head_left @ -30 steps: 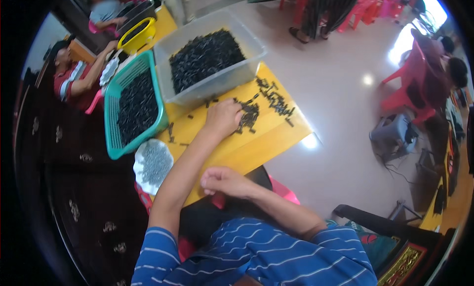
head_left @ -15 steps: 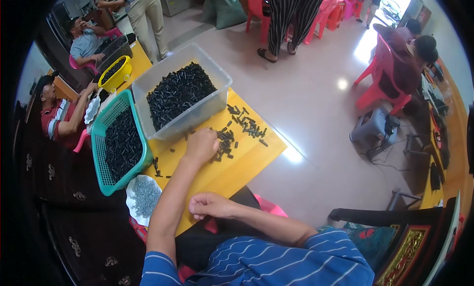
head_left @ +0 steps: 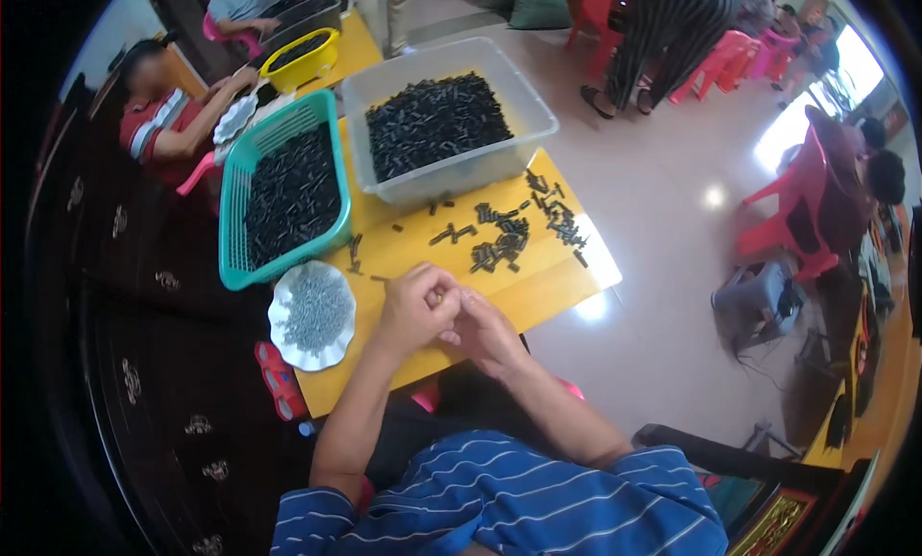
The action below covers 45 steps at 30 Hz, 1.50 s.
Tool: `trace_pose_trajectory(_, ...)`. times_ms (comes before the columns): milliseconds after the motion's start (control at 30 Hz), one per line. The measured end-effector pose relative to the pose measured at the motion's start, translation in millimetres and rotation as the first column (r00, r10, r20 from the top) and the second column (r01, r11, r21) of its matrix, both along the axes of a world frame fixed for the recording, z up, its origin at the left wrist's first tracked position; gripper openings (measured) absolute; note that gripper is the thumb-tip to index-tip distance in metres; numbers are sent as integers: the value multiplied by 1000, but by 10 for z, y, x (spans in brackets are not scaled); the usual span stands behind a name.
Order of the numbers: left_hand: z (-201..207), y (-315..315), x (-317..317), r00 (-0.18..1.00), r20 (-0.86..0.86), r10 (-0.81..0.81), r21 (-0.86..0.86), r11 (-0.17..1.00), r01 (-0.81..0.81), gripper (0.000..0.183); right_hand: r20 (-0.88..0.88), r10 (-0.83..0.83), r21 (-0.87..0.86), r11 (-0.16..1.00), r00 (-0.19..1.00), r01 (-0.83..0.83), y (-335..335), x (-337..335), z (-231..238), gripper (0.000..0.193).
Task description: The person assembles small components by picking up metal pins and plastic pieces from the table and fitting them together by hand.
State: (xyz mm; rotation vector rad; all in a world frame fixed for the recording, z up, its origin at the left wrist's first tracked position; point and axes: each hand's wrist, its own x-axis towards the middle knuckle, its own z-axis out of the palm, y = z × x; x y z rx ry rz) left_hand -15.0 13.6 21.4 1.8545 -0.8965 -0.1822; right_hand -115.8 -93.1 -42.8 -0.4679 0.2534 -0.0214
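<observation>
My left hand [head_left: 416, 311] and my right hand [head_left: 488, 333] meet above the near part of the yellow table. Both have curled fingers, with the fingertips pressed close together; whatever they hold is hidden. Beyond them lies a loose pile of small black tube-like pieces [head_left: 499, 249], and more pieces [head_left: 557, 215] are scattered toward the right edge. A scalloped white dish [head_left: 279, 335] full of tiny grey metal pieces [head_left: 315, 308] stands left of my left hand. One dark piece [head_left: 379, 278] lies right beside that hand.
A clear plastic bin [head_left: 461, 184] and a teal basket [head_left: 233, 220], both filled with black pieces, stand behind. A yellow basin [head_left: 327, 61] is farther back. A red object [head_left: 279, 381] sits by the table's left edge. A co-worker [head_left: 168, 124] sits at far left.
My left hand has come back from the pile of black pieces to my right hand, which has risen to meet it. The view has shifted, so the table appears farther right.
</observation>
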Motion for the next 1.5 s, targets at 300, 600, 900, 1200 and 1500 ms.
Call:
trace_pose_trajectory(300,-61,329,-268,988,128,82,-51,996,-76,7,109,105,-1,994,988,-105,77,-21,-127,17)
trace_pose_trajectory(600,-157,460,-271,937,-343,61,-351,917,-188,3,35,114,-50,992,993,-112,96,-70,18,15)
trace_pose_trajectory(900,-212,447,-297,949,-311,52,-343,925,-163,1,58,120,-91,989,991,-114,94,-57,-16,18)
trace_pose_trajectory(1200,-112,508,-287,968,-244,50,-249,962,-113,1,31,87,-149,985,996,-82,96,-69,32,18)
trace_pose_trajectory(1500,178,597,-129,999,-34,-16,50,999,18,10,61,-1,-487,873,998,31,100,-74,57,15)
